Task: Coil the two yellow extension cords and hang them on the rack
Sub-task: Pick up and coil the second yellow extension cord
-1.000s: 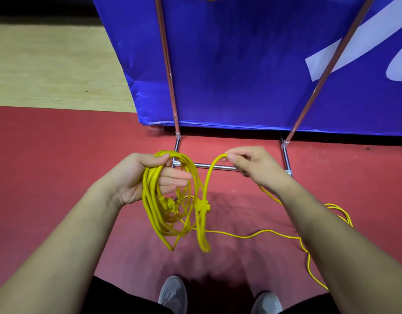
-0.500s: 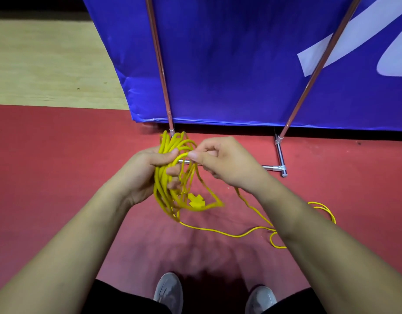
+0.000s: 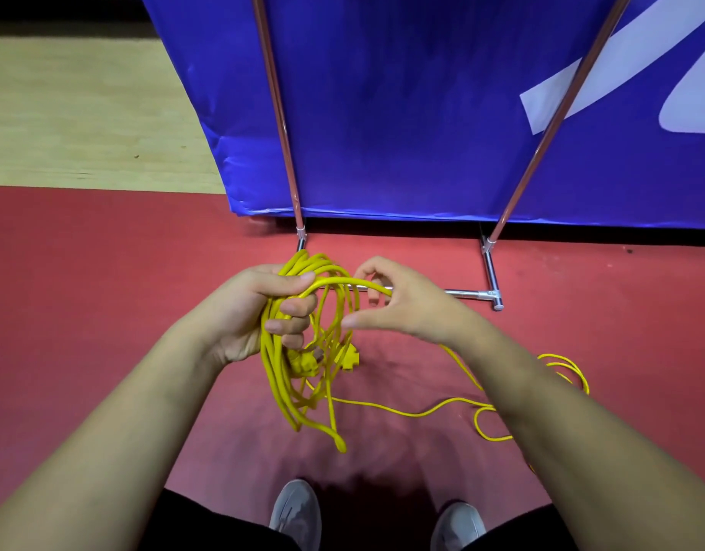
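The rack [image 3: 466, 293] runs off the top edge; the cord [image 3: 416, 414] on the floor vanishes under the right arm [image 3: 541, 411].

Counts:
- 2 hands: left hand [image 3: 247, 312], right hand [image 3: 406, 308]
- 1 coiled bundle [image 3: 279, 371] of yellow cord
- 1 loose run [image 3: 422, 411] on the red floor [image 3: 104, 312], toward its right edge (can't tell if bundle and run are one cord or two)
- 2 yellow plug ends [image 3: 303, 363] [image 3: 350, 359] in the bundle
- 2 rack uprights [image 3: 279, 113] [image 3: 549, 125]
- 1 blue banner [image 3: 402, 113]
- 2 grey shoes [image 3: 297, 511] [image 3: 458, 524] at the floor's near edge
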